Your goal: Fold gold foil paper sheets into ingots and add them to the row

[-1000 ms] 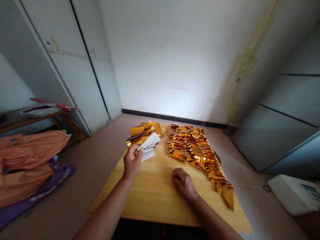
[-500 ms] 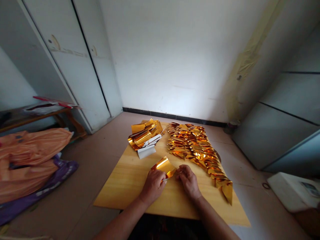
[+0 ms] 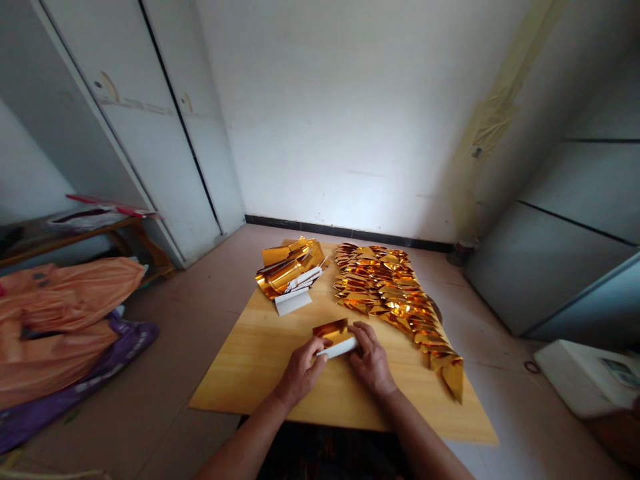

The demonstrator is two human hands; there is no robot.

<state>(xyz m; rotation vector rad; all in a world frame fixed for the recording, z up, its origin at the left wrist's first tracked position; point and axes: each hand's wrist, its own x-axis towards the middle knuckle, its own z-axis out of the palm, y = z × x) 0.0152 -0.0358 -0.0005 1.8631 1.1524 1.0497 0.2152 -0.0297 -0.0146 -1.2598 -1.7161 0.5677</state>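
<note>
Between my two hands is a sheet of gold foil paper [image 3: 336, 348], its white back turned up along the near edge and its gold face showing behind. My left hand [image 3: 304, 365] grips the sheet's left end, thumb on the white strip. The right end is in the fingers of my right hand [image 3: 370, 357]. Beyond my left hand lies a loose pile of gold foil sheets [image 3: 290, 263], with a white-backed sheet [image 3: 293, 302] at its near side. Folded gold foil pieces [image 3: 380, 280] overlap in rows on the right, tapering toward me.
The wooden board [image 3: 240, 367] carries all the foil. On the floor at left are orange and purple bags [image 3: 65, 327] beside a wooden bench [image 3: 135, 240]. A white box [image 3: 585, 377] stands at right, near a grey cabinet [image 3: 565, 247]. A white wall [image 3: 340, 133] rises behind.
My left hand left the pile and brought one foil sheet over to my right hand. Since then the sheet's near edge has been turned up, showing white, with both hands on it.
</note>
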